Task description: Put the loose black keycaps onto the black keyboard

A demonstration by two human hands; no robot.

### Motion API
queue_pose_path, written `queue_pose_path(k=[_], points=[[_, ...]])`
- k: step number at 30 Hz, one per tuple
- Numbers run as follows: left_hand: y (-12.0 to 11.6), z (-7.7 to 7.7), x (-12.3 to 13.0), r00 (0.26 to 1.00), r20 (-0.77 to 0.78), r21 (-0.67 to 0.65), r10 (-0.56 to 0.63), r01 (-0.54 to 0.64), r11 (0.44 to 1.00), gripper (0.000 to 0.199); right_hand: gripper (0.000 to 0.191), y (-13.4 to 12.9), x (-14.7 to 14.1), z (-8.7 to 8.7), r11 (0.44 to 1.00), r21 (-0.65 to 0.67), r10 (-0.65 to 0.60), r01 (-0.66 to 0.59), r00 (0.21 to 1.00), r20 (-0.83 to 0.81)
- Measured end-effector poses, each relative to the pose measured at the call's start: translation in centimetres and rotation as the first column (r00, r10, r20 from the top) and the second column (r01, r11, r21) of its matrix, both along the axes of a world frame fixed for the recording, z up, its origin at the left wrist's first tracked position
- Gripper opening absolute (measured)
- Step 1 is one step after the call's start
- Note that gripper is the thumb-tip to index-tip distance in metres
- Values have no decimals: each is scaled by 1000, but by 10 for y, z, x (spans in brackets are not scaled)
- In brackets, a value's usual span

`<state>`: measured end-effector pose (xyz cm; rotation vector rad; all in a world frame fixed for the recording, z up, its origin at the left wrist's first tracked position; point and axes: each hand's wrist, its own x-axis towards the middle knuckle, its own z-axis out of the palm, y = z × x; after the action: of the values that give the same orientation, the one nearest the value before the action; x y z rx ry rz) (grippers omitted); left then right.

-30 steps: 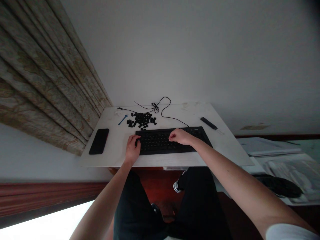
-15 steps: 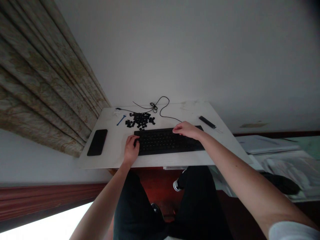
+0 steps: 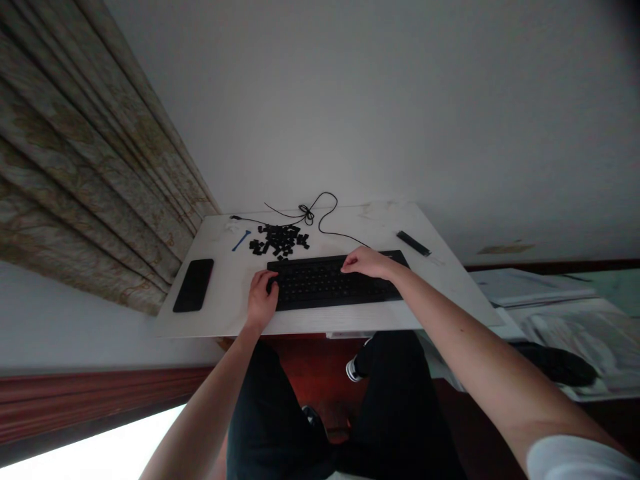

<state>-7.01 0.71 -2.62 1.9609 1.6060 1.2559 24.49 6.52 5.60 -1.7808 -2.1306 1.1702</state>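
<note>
On a white desk, left hand curled at a black keyboard's end, right hand lay on its keys, well apart, grip unclear, black keycaps piled just beyond.

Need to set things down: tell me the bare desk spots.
Bare white desk lies between the phone and the keyboard, and behind the keyboard between the cable and the black stick. Crowded: the loose black keycaps by the left hand.

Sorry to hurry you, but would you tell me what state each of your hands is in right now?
Left hand: curled at the end of the black keyboard; cannot tell if it holds anything.
Right hand: open, resting on the keyboard, holding nothing visible.
</note>
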Motion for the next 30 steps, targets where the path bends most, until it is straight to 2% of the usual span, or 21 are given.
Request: queue_pose_path(k=[6, 16, 23, 30], points=[[-1, 2, 0, 1000, -3, 1, -7, 7, 1000, 25, 18, -1, -2, -1, 1000, 15, 0, 0, 1000, 18], [0, 0, 0, 1000, -2, 14, -13, 13, 1000, 23, 17, -6, -27, -6, 998, 12, 65, -65, 998, -2], [0, 1, 0, 1000, 0, -3, 1, -1, 1000, 24, 15, -2, -27, -9, 997, -4, 71, -71, 997, 8], [1, -1, -1, 1000, 2, -1, -6, 6, 1000, 24, 16, -1, -20, -4, 998, 8, 63, -63, 998, 23]])
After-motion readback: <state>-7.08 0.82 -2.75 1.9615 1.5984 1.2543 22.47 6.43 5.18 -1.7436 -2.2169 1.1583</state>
